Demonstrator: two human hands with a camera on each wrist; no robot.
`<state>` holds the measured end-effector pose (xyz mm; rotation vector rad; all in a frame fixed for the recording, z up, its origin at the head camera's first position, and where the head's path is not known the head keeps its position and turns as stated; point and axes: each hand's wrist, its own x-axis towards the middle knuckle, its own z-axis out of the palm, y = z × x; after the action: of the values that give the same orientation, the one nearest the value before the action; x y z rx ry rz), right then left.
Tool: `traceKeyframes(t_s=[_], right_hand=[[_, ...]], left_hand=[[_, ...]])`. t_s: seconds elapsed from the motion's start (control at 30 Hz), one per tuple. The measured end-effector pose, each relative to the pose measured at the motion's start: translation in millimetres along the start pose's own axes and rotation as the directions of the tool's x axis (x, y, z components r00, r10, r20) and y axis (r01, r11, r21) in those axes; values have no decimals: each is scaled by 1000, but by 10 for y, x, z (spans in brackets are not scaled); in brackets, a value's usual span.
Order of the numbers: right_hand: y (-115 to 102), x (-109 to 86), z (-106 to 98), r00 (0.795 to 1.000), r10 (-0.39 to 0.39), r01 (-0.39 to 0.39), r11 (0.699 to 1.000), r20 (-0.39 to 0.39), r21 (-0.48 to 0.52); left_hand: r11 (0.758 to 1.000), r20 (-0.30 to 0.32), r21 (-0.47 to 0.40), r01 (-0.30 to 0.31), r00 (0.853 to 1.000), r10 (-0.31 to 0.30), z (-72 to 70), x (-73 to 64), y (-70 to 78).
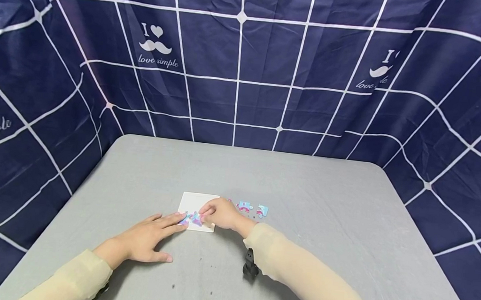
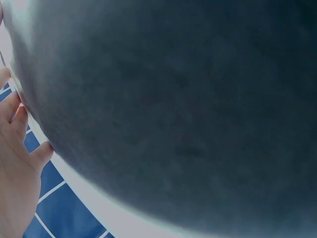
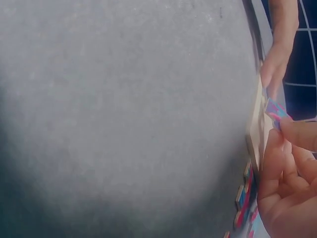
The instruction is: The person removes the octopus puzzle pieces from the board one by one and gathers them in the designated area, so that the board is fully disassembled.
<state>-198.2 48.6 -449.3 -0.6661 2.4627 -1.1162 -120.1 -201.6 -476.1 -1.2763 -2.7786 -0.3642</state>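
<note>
My right hand (image 1: 223, 213) pinches a pink, blue and purple jigsaw piece (image 3: 275, 110) between thumb and fingertip, over a white square board (image 1: 196, 199). My left hand (image 1: 144, 239) lies palm down on the table with its fingers straight. Its fingertips rest at the board's left edge, touching a blue jigsaw piece (image 1: 183, 220) there. The left wrist view shows only part of the left hand (image 2: 19, 158) at its edge, with no piece in sight. Whether the pinched piece touches the one beside it, I cannot tell.
Right of the board lie loose blue and pink jigsaw pieces (image 1: 244, 206), another (image 1: 263, 211) a little farther right. A grey table (image 1: 305, 188) holds everything, with small dark specks near its front. Behind and beside it hangs a navy curtain (image 1: 265, 53) with white lines.
</note>
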Motion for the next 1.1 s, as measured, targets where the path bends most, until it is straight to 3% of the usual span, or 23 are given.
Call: traceKeyframes(t_s=[0.27, 0.5, 0.73, 1.1], right_hand=[[45, -54, -107, 999, -38, 38, 999, -11, 31], [91, -148, -183, 999, -9, 4, 991, 34, 133], [177, -246, -256, 999, -22, 17, 994, 46, 109], [325, -397, -358, 995, -26, 11, 987, 97, 159]], left_hand=[[1000, -9, 1, -6, 1000, 6, -4, 7, 1], [1000, -1, -2, 5, 1000, -5, -14, 10, 7], [1000, 6, -2, 9, 1000, -9, -25, 13, 14], [1000, 22, 0, 17, 1000, -17, -28, 13, 28]])
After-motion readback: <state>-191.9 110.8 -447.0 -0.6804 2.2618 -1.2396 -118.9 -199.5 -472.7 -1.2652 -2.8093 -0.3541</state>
